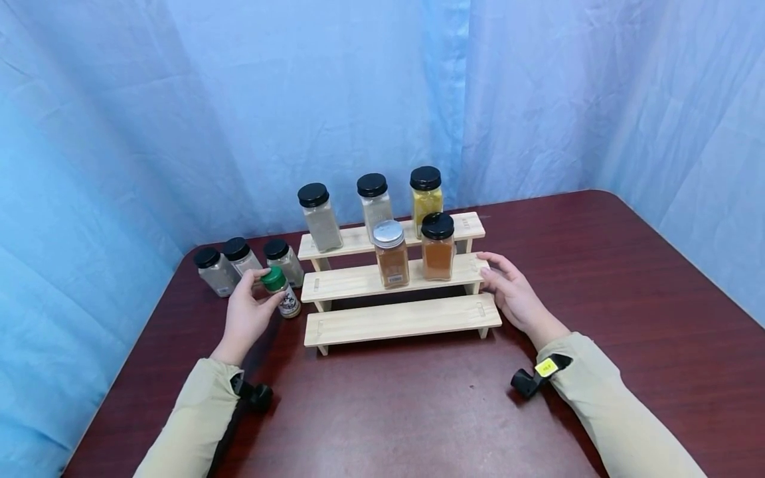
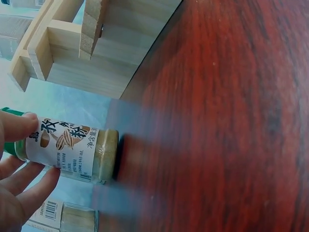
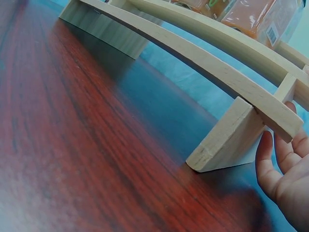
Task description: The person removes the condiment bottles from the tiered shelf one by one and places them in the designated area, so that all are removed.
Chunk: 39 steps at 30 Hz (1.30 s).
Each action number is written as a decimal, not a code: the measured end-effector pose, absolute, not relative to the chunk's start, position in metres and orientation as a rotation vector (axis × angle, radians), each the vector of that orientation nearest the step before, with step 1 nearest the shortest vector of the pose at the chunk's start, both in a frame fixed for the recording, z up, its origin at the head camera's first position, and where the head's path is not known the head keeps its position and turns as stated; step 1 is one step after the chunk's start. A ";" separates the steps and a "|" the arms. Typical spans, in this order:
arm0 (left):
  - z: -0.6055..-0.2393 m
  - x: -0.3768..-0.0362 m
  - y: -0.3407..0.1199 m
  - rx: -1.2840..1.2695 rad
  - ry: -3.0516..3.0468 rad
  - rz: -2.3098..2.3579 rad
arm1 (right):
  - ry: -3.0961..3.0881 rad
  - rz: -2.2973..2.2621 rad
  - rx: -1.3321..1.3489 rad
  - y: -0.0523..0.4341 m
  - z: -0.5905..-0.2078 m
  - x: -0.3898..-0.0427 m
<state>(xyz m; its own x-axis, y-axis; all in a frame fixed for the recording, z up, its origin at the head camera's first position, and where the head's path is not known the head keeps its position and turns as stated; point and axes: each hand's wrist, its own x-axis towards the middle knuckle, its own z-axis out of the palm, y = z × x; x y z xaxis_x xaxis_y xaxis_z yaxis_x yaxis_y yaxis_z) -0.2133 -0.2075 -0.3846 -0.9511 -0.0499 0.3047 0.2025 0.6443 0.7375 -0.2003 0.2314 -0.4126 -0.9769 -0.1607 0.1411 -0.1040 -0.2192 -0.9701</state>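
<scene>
Left hand (image 1: 248, 312) has its fingers (image 2: 21, 181) and thumb curled round the small green-cap bottle (image 1: 282, 292), gripping near the cap end; the bottle stands just left of the wooden rack (image 1: 397, 318), beside its middle step, w/ its base on or barely off the counter (image 1: 418, 405) (can't tell which). Right hand (image 1: 514, 292) lies relaxed, fingers straight, against the rack's right end, holding nothing.

To do this well, I'd say: keep the pinch low enough on the bottle that it doesn't swing, keep it upright, and clear the step edge before moving in. The 2 orange jars (image 1: 391, 255) take the right part of the middle step; its left part and the bottom step are free. The right hand can brace the rack so it doesn't slide. Watch the 3 jars (image 1: 242, 262) just left of the rack: easy to knock w/ the wrist.
</scene>
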 end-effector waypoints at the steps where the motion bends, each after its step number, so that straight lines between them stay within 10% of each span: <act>1: -0.384 -0.213 -0.208 -0.120 -2.574 -1.207 | 1.943 -2.399 -0.326 0.231 -0.413 -0.200; 39: -0.385 -0.215 -0.215 -0.221 -2.580 -1.235 | 1.980 -2.375 -0.311 0.230 -0.411 -0.200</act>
<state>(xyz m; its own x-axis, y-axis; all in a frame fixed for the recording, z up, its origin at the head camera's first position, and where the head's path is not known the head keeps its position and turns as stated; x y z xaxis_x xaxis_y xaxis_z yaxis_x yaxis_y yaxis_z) -0.2152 -0.2148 -0.3846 -0.9514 0.0199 0.3073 0.2519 0.6245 0.7393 -0.1999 0.2300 -0.4110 -0.9794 -0.1534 0.1312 -0.1014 -0.1880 -0.9769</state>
